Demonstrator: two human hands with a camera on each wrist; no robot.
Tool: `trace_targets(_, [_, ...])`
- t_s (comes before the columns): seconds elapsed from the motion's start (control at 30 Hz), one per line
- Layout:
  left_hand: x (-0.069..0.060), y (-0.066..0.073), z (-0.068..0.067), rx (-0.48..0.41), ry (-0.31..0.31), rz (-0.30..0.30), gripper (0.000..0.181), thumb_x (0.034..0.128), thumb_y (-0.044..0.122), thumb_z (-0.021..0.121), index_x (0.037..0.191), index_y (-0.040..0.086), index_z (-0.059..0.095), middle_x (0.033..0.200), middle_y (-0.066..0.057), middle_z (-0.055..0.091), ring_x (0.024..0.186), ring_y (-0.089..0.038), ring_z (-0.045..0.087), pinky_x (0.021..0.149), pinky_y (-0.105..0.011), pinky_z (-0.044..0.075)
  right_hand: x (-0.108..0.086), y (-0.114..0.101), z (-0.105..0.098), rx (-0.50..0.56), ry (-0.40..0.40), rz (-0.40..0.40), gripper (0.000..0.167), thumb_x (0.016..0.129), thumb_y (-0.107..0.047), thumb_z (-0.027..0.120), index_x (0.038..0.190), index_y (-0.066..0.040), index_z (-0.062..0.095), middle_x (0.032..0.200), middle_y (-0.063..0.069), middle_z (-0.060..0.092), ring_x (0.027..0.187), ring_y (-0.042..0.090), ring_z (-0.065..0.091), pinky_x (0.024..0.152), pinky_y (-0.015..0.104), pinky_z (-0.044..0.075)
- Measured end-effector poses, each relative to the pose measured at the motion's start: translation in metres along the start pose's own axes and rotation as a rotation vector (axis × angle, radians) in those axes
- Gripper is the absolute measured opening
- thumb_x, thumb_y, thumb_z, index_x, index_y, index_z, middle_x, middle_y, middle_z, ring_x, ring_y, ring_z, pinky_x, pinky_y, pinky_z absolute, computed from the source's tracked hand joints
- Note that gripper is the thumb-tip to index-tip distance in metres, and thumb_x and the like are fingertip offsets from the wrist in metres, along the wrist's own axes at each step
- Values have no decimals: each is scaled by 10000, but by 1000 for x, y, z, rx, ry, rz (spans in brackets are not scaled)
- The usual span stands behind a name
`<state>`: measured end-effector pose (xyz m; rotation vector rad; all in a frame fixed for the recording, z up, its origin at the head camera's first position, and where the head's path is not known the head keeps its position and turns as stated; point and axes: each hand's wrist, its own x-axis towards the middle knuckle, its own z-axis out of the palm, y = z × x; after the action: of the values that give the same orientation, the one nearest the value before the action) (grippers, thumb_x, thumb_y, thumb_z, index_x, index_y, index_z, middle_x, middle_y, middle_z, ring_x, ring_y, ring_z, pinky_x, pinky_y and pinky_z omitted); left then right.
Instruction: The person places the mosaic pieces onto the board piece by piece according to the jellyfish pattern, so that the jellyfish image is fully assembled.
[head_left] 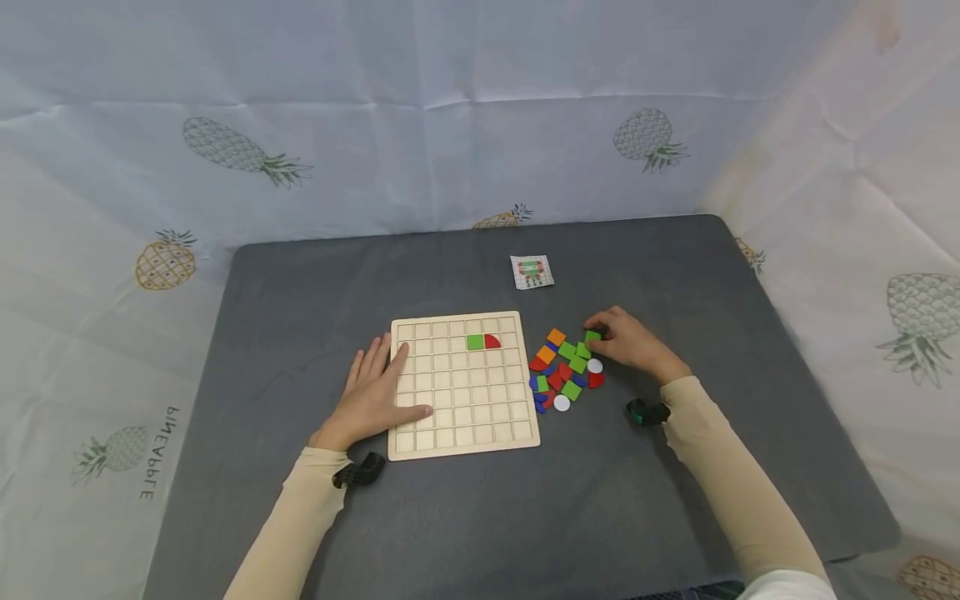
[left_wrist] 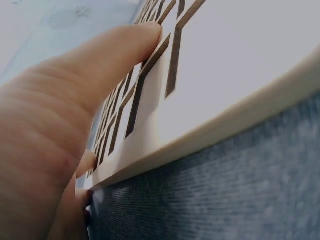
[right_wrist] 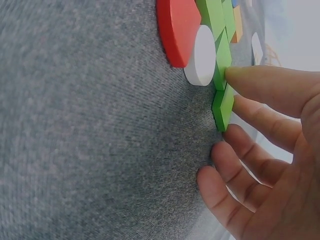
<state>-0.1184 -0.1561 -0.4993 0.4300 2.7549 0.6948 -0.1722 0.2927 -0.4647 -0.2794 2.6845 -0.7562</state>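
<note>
A wooden grid board [head_left: 465, 417] lies flat on the grey table, with a green square [head_left: 475, 342] and a red quarter piece [head_left: 492, 341] side by side in its upper cells. My left hand [head_left: 369, 404] rests spread over the board's left edge; its thumb [left_wrist: 115, 60] lies on the board in the left wrist view. My right hand [head_left: 630, 342] is at the far right of the loose pieces. In the right wrist view its thumb and index finger are at the green pieces [right_wrist: 223, 107], other fingers loosely bent; whether a piece is pinched I cannot tell.
Loose red, blue, orange, green and white pieces [head_left: 562, 402] lie in a cluster right of the board. A small printed card [head_left: 532, 272] lies beyond it. Patterned cloth [head_left: 450, 150] hangs behind the table [head_left: 337, 275].
</note>
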Motion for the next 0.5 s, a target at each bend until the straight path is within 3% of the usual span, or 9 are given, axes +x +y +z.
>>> trace_targets(0.5, [14, -2, -2, 4, 8, -8, 1199, 777, 733, 707, 1642, 139, 126, 1725, -107, -51, 1600, -336, -71, 1275, -569, -75, -1, -3, -1, -8, -13, 33, 390, 974, -207, 675, 1301, 3, 639, 1216, 198, 536, 976, 283, 545, 828, 420, 512])
